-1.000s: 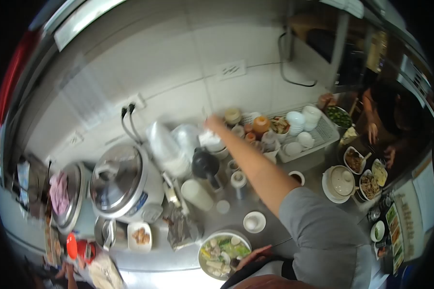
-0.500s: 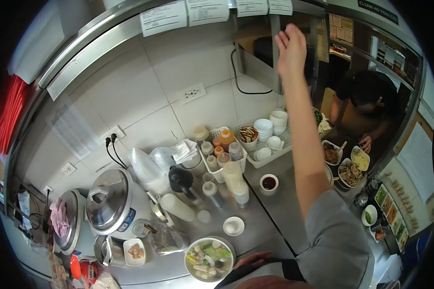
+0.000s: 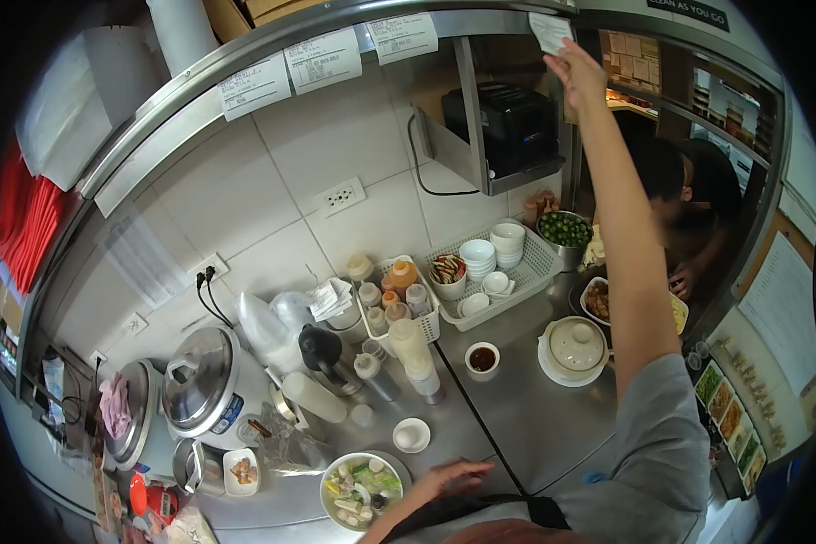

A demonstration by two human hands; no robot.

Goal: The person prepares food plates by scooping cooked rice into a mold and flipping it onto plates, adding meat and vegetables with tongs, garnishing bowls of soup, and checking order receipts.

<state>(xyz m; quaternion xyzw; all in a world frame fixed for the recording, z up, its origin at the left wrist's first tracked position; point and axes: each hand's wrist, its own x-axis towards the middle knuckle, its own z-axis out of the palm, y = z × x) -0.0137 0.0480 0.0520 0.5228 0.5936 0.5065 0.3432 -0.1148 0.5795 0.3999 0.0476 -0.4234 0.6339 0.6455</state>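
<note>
Right grip (image 3: 584, 78) is up at one o'clock, fingertips touching the lower edge of a paper slip (image 3: 548, 32) against the metal rail (image 3: 487, 23); I cannot tell whether they pinch it. Toward six o'clock, the left grip (image 3: 456, 478), fingers loosely spread, hovers above the table (image 3: 533, 403), at three o'clock from a soup bowl (image 3: 325, 487) filled with vegetables in broth.

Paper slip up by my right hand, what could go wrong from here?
The paper slip might tear or drop, since the right hand seems to meet only its lower edge. The left hand is close beside the soup bowl, so a sideways nudge could spill it. Lowering the right arm carelessly might knock the lidded pot, which shows right beside it in this view.
</note>
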